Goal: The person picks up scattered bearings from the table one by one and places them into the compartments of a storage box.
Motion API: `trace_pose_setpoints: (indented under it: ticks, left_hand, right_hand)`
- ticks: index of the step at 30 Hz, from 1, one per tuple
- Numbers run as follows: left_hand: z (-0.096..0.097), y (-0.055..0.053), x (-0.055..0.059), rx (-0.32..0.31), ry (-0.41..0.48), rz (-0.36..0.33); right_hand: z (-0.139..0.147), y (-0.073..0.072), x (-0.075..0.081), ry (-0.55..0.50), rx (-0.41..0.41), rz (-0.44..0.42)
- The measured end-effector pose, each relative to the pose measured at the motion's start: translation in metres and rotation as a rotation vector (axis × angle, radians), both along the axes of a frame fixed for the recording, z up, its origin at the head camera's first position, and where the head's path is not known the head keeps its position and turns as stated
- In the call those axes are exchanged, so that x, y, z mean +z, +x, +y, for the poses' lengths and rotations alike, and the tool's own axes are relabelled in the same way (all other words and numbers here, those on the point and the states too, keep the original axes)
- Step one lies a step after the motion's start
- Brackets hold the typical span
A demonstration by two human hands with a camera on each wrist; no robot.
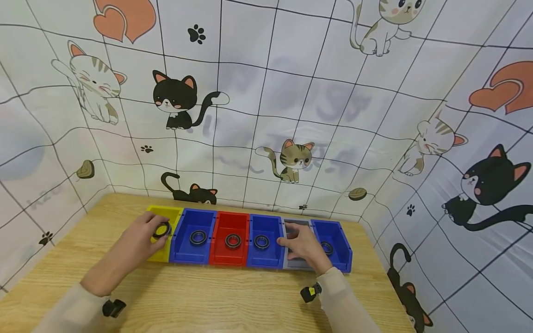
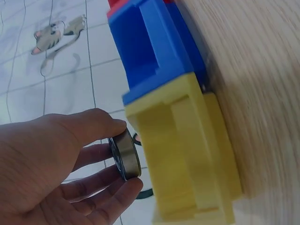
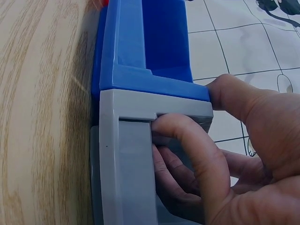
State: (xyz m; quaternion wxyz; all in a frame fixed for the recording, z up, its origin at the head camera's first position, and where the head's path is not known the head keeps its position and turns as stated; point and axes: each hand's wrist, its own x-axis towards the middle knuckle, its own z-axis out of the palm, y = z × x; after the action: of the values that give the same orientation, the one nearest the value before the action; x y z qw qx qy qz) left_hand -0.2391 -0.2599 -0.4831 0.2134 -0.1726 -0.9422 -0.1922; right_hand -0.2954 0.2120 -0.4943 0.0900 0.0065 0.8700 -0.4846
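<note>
My left hand (image 1: 139,236) pinches a dark ring-shaped bearing (image 1: 161,230) between thumb and fingers above the yellow bin (image 1: 178,213). In the left wrist view the bearing (image 2: 126,154) shows its shiny metal edge beside the yellow bin's opening. At the grey bin (image 1: 296,264), my right hand (image 1: 307,244) reaches in with bent, spread fingers. One fingertip lies at the divider with the blue bin (image 3: 154,79), while other fingers (image 3: 176,171) dip inside. No object shows between the right fingers; much of the grey bin's inside is hidden behind the hand.
Next to the yellow bin, a blue bin (image 1: 183,256), a red bin (image 1: 229,222) and another blue bin (image 1: 266,259) each hold one bearing. A blue bin (image 1: 343,245) at the right end holds one too. The bins stand on a wooden table (image 1: 216,296) before a cat-print curtain (image 1: 250,92).
</note>
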Motion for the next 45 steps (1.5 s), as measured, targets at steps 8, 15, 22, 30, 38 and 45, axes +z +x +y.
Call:
trace_pose_setpoints:
  ticks: [8,15,22,30,38,45]
  left_hand:
    - [-0.01,-0.006,-0.007,0.044,-0.032,-0.043]
    - [-0.013,-0.014,-0.015,0.032,-0.062,-0.059]
    - [-0.012,-0.022,-0.024,0.024,-0.097,-0.1]
    - [-0.007,-0.028,-0.029,-0.002,-0.097,-0.09]
    - [-0.004,-0.041,-0.04,-0.007,-0.093,-0.053]
    - [-0.003,-0.044,-0.039,0.016,-0.146,-0.113]
  right_hand:
    - [-0.001,-0.001,-0.001,0.013,-0.011,-0.008]
    - [-0.001,0.0,-0.002,-0.004,-0.004,-0.005]
    - [-0.001,0.0,-0.002,-0.014,0.005,-0.002]
    - [-0.001,-0.001,-0.002,-0.01,0.003,-0.005]
    - [0.0,0.0,0.0,-0.013,0.001,-0.006]
    - [0.001,0.0,-0.002,-0.023,0.003,-0.004]
